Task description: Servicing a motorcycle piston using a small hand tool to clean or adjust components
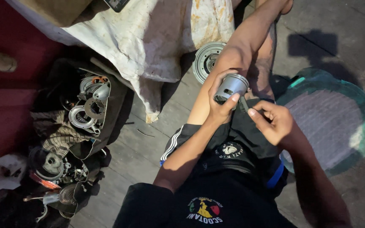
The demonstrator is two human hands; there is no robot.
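A seated person in dark shorts holds a grey metal piston (230, 87) over their lap, the left hand (221, 98) wrapped around it with fingers curled behind and the thumb pressed on its side. The right hand (273, 120) sits just beside it, fingers bent and pinched on a small dark part (243, 104) at the piston's lower edge. On the floor, a round metal wheel hub (206, 60) lies behind the knee near a stained white cloth (157, 38), and assorted engine parts (85, 109) rest well apart, to the left.
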